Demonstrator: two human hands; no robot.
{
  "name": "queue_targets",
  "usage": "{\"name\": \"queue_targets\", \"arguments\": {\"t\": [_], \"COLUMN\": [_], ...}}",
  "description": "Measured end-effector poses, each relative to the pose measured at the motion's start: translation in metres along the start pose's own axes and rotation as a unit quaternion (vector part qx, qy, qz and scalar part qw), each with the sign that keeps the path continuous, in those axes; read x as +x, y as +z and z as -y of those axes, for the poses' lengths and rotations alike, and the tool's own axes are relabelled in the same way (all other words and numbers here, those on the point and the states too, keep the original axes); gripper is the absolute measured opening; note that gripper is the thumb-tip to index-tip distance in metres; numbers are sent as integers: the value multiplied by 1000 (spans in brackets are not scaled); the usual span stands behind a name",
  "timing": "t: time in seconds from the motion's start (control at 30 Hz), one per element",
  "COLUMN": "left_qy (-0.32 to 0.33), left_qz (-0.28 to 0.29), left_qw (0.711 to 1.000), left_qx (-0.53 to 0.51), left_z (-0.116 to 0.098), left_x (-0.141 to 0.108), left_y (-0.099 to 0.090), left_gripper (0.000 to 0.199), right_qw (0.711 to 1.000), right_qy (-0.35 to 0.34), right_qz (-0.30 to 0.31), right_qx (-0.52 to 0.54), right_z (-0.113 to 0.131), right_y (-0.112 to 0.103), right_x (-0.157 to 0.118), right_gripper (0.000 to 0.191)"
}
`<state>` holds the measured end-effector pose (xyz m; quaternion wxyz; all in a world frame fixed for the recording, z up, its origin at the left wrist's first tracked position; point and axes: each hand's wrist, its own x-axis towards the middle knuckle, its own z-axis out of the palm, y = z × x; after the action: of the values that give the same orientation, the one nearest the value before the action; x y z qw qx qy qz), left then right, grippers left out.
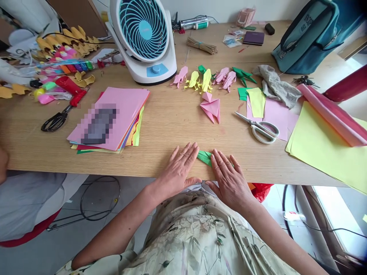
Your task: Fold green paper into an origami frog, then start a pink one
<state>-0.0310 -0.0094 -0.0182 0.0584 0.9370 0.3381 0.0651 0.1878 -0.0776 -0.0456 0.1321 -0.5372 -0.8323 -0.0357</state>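
A narrow folded piece of green paper [204, 157] lies near the table's front edge, partly hidden under my hands. My left hand [181, 168] rests flat at its left end, fingers stretched out. Flat on its right part lies my right hand [229, 175], fingers extended and a little apart. Beyond them sits a pink folded paper figure [210, 108]. Farther back stand small yellow [206, 80], pink [180, 76] and green [243, 75] folded figures. White-handled scissors [259, 129] lie to the right, beside pink and yellow paper pieces [256, 102].
A stack of coloured paper [126, 110] with a blurred dark object on top lies left, near black-handled scissors [56, 121]. Behind are a fan [156, 72] and a blue bag [306, 42]. Yellow sheets [323, 152] cover the right end. A person's arm [3, 164] shows far left.
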Motion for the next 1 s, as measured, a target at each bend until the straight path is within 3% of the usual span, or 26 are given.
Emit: {"name": "queue_targets", "arguments": {"t": [0.23, 0.37, 0.6, 1.0], "left_qy": [-33, -37, -49, -112], "left_qz": [53, 55, 60, 13], "left_qw": [996, 996, 995, 991], "left_qx": [57, 60, 70, 66], "left_z": [0, -3, -6, -25], "left_x": [0, 2, 2, 5], "left_y": [5, 5, 4, 13], "left_gripper": [90, 97, 92, 88], "right_qw": [1000, 1000, 999, 1000], "right_qy": [5, 7, 8, 3], "right_qz": [17, 28, 35, 28], "right_qx": [7, 7, 7, 7], "right_z": [-1, 0, 2, 1], "right_y": [0, -3, -5, -1], "right_x": [0, 1, 2, 0], "right_gripper": [78, 71, 69, 67]}}
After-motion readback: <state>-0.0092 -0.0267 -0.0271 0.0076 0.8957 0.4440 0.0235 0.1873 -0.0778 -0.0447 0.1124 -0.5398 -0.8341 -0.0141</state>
